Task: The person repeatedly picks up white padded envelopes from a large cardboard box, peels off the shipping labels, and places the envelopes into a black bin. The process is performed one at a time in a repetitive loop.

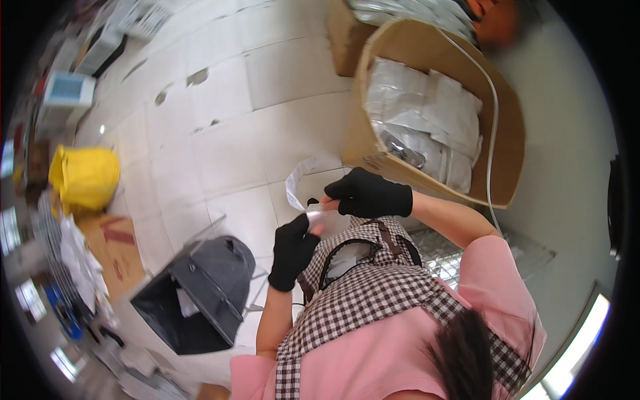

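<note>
Both my hands wear black gloves that leave the fingertips bare. Between them, in front of my checked apron (360,287), is a curling white strip (293,190) that looks like paper or a band of labels. Its loose end arcs up and away over the floor. My left hand (293,250) is closed on the strip's near end, where the fingertips are slightly blurred. From the right, my right hand (370,193) pinches at the same end with thumb and fingers. A glossy pale bit shows between the two sets of fingertips.
A big open cardboard box (363,143) at the right holds several clear-wrapped white packets (427,100); a pale cable (495,127) crosses it. A dark grey bin-like container (200,293) stands left of me. Farther left are a yellow bag (87,177) and flat cardboard (119,257).
</note>
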`<action>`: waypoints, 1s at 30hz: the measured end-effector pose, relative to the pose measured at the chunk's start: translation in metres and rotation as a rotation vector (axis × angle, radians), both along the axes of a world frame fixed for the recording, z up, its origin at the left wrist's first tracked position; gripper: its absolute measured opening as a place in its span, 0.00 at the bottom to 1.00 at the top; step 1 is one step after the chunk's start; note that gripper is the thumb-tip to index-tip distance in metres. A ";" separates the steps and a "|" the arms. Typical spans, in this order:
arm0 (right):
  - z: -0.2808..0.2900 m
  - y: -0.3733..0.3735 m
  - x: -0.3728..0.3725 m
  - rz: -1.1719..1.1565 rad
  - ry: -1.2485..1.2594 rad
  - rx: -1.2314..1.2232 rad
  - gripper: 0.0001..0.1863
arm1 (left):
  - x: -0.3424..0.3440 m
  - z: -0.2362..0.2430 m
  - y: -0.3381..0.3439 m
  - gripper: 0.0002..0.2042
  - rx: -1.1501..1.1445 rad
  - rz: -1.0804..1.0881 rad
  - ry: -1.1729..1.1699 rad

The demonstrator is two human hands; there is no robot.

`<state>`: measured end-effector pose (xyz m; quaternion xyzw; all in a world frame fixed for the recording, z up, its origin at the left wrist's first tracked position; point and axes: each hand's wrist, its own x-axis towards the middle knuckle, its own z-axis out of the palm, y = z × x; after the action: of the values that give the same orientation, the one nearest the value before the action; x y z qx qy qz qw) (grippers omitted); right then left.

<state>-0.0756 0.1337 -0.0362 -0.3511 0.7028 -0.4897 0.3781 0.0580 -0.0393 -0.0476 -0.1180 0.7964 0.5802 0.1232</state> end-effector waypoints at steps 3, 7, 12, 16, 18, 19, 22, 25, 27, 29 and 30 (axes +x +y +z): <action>-0.032 0.053 -0.032 -0.177 -0.390 0.078 0.09 | -0.013 0.002 -0.008 0.13 0.242 -0.270 -0.191; -0.125 0.147 -0.079 -0.586 -0.783 0.001 0.09 | -0.023 -0.014 -0.034 0.15 0.018 -0.367 -0.487; -0.296 0.311 -0.130 -0.275 0.611 0.837 0.14 | -0.018 -0.056 -0.053 0.18 -0.277 -0.501 -0.438; -0.374 0.397 -0.161 -1.867 0.006 0.717 0.15 | -0.052 -0.054 -0.028 0.20 -0.243 -0.306 -0.650; -0.339 0.398 -0.205 -1.944 0.265 0.706 0.15 | -0.068 -0.063 -0.019 0.21 -0.401 -0.366 -0.676; -0.341 0.408 -0.222 -1.854 0.353 0.719 0.15 | -0.078 -0.066 -0.014 0.22 -0.413 -0.367 -0.649; -0.388 0.447 -0.258 -1.430 0.790 0.730 0.13 | -0.097 -0.079 -0.007 0.22 -0.542 -0.431 -0.634; -0.429 0.456 -0.292 -1.074 0.803 0.830 0.16 | -0.098 -0.095 -0.013 0.27 -0.453 -0.272 -0.948; -0.473 0.469 -0.293 -0.983 0.777 0.853 0.18 | -0.080 -0.112 -0.048 0.27 -0.422 -0.286 -0.930; -0.510 0.476 -0.290 -0.940 0.765 0.837 0.19 | -0.085 -0.121 -0.050 0.26 -0.465 -0.327 -0.885; -0.501 0.461 -0.293 -0.930 0.754 0.828 0.20 | -0.086 -0.111 -0.032 0.24 -0.518 -0.334 -0.857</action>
<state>-0.3682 0.5946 -0.5371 0.0110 0.9896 -0.1393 -0.0352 -0.0278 -0.0715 -0.1583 -0.2427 0.7997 0.2365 0.4956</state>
